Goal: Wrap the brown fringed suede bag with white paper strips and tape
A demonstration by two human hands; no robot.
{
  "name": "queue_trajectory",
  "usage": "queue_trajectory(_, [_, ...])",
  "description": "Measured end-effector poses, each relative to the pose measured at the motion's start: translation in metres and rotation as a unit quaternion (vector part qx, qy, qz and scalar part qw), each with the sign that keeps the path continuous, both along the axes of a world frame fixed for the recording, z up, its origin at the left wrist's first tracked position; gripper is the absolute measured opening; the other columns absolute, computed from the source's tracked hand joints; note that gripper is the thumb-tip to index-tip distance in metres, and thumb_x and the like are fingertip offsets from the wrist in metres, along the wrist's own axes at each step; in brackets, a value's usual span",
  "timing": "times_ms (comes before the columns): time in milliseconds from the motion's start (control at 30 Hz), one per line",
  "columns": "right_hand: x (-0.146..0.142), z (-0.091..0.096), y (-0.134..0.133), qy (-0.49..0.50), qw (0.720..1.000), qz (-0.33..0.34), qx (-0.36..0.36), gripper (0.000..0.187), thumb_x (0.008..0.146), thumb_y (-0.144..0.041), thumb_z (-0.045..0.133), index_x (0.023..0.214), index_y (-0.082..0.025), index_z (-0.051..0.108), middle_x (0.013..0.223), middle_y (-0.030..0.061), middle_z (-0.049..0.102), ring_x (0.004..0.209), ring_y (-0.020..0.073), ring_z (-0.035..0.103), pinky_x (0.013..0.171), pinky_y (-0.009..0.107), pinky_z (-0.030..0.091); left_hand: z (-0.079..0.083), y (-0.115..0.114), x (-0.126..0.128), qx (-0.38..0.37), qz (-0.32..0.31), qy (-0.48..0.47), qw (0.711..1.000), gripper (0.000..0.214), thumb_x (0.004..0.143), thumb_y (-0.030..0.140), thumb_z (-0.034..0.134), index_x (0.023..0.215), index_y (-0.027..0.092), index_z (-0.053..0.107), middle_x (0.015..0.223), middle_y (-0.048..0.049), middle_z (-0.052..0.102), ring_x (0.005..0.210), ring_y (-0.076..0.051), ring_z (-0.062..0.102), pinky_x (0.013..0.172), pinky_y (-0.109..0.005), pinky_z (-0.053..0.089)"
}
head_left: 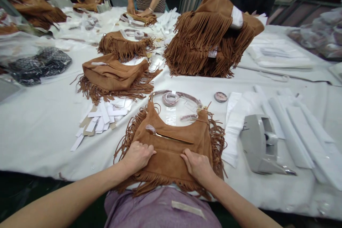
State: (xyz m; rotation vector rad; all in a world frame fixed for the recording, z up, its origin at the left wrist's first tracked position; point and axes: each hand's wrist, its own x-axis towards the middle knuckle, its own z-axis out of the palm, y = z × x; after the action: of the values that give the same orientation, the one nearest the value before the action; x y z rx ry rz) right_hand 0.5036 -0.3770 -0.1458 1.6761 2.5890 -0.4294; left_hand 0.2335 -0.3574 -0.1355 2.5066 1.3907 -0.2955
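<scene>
A brown suede handbag point(171, 149) with long fringe lies flat at the table's near edge, its zip pocket facing up and its zip pull wrapped in clear film. My left hand point(140, 155) is closed, fingers curled on the bag's left side below the zip. On the right side of the same panel, my right hand point(196, 164) is closed too, pinching the suede. The wrapped strap point(184, 94) arches away from me above the bag's opening. A tape roll point(170, 98) lies inside that arch.
A tape dispenser point(258, 146) stands at right beside white paper strips point(299, 131). Cut paper pieces point(103, 115) lie at left. Beyond are another fringed bag point(114, 73) and a tall pile of bags point(208, 39). Across the table, a co-worker's hands point(140, 11) handle a bag.
</scene>
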Motion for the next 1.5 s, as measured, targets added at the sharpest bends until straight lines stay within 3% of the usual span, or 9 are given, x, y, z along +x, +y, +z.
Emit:
queue_trajectory(267, [-0.005, 0.007, 0.009, -0.047, 0.999, -0.002, -0.003, 0.024, 0.098, -0.032, 0.030, 0.092, -0.020, 0.050, 0.071, 0.0023, 0.069, 0.062, 0.0178, 0.064, 0.051, 0.029, 0.018, 0.020, 0.001, 0.003, -0.005, 0.034, -0.004, 0.999, 0.031, 0.096, 0.034, 0.033, 0.093, 0.016, 0.058, 0.087, -0.0109, 0.062, 0.080, -0.024, 0.061, 0.069, -0.035, 0.046])
queue_trajectory(333, [-0.007, 0.008, 0.010, -0.060, 0.998, 0.003, -0.004, 0.023, 0.098, -0.032, 0.032, 0.093, -0.021, 0.051, 0.070, 0.0025, 0.069, 0.061, 0.0183, 0.064, 0.051, 0.029, 0.018, 0.031, -0.001, 0.009, 0.016, -0.011, -0.046, 0.999, 0.023, 0.093, 0.022, 0.038, 0.105, 0.017, 0.056, 0.104, -0.0120, 0.060, 0.094, -0.025, 0.058, 0.078, -0.037, 0.046])
queue_trajectory(433, [-0.008, 0.008, 0.009, -0.059, 0.998, 0.011, -0.001, 0.022, 0.098, -0.031, 0.033, 0.095, -0.020, 0.052, 0.070, 0.0027, 0.068, 0.060, 0.0173, 0.062, 0.051, 0.029, 0.020, 0.039, 0.000, 0.021, 0.015, -0.166, -0.139, 0.976, 0.037, 0.092, 0.018, 0.040, 0.128, 0.019, 0.045, 0.133, -0.0117, 0.049, 0.123, -0.024, 0.043, 0.103, -0.041, 0.034])
queue_trajectory(533, [-0.007, 0.009, 0.007, -0.043, 0.999, 0.025, 0.014, 0.025, 0.098, -0.030, 0.032, 0.092, -0.019, 0.054, 0.072, 0.0032, 0.066, 0.061, 0.0156, 0.059, 0.053, 0.028, 0.023, 0.030, 0.007, 0.026, -0.002, -0.261, -0.171, 0.950, 0.051, 0.093, 0.037, 0.044, 0.140, 0.022, 0.033, 0.146, -0.0078, 0.038, 0.137, -0.024, 0.027, 0.113, -0.047, 0.019])
queue_trajectory(700, [0.000, 0.019, 0.013, -0.018, 0.991, 0.084, 0.099, 0.029, 0.097, -0.030, 0.036, 0.081, -0.019, 0.057, 0.079, 0.0056, 0.059, 0.077, 0.0183, 0.050, 0.067, 0.031, 0.029, 0.008, 0.019, 0.009, -0.011, -0.253, -0.152, 0.955, 0.067, 0.086, 0.054, 0.051, 0.143, 0.026, 0.028, 0.147, -0.0072, 0.036, 0.138, -0.027, 0.025, 0.113, -0.052, 0.017])
queue_trajectory(1000, [0.014, 0.000, 0.030, 0.103, 0.987, 0.089, 0.088, 0.025, 0.090, -0.012, 0.035, 0.095, -0.019, 0.058, 0.093, 0.0068, 0.056, 0.088, 0.0212, 0.043, 0.088, 0.041, 0.027, 0.000, 0.033, -0.005, -0.055, -0.275, -0.186, 0.942, 0.067, 0.091, 0.038, 0.044, 0.147, 0.021, 0.013, 0.150, -0.0086, 0.030, 0.138, -0.030, 0.024, 0.113, -0.054, 0.018])
queue_trajectory(1300, [0.016, 0.001, 0.026, 0.103, 0.985, 0.097, 0.099, 0.017, 0.084, -0.016, 0.042, 0.093, -0.019, 0.057, 0.090, 0.0061, 0.055, 0.085, 0.0204, 0.044, 0.082, 0.041, 0.031, -0.004, 0.031, 0.001, -0.093, -0.270, -0.126, 0.950, 0.083, 0.080, 0.022, 0.055, 0.147, 0.031, 0.008, 0.152, -0.0039, 0.024, 0.136, -0.033, 0.029, 0.109, -0.056, 0.027])
queue_trajectory(1400, [0.015, 0.001, 0.021, 0.091, 0.984, 0.087, 0.123, 0.015, 0.084, -0.018, 0.044, 0.092, -0.019, 0.056, 0.088, 0.0057, 0.054, 0.084, 0.0201, 0.044, 0.080, 0.040, 0.032, -0.010, 0.024, 0.012, -0.036, -0.277, -0.082, 0.957, 0.082, 0.080, 0.028, 0.059, 0.146, 0.035, 0.011, 0.152, -0.0035, 0.024, 0.133, -0.033, 0.034, 0.105, -0.055, 0.033])
queue_trajectory(1500, [0.014, 0.000, 0.016, 0.082, 0.982, 0.082, 0.148, 0.011, 0.082, -0.022, 0.048, 0.090, -0.018, 0.055, 0.085, 0.0048, 0.054, 0.082, 0.0196, 0.044, 0.078, 0.039, 0.033, -0.023, 0.016, 0.029, 0.112, -0.311, -0.094, 0.939, 0.073, 0.084, 0.027, 0.055, 0.145, 0.035, 0.016, 0.151, 0.0001, 0.030, 0.130, -0.029, 0.038, 0.102, -0.049, 0.035])
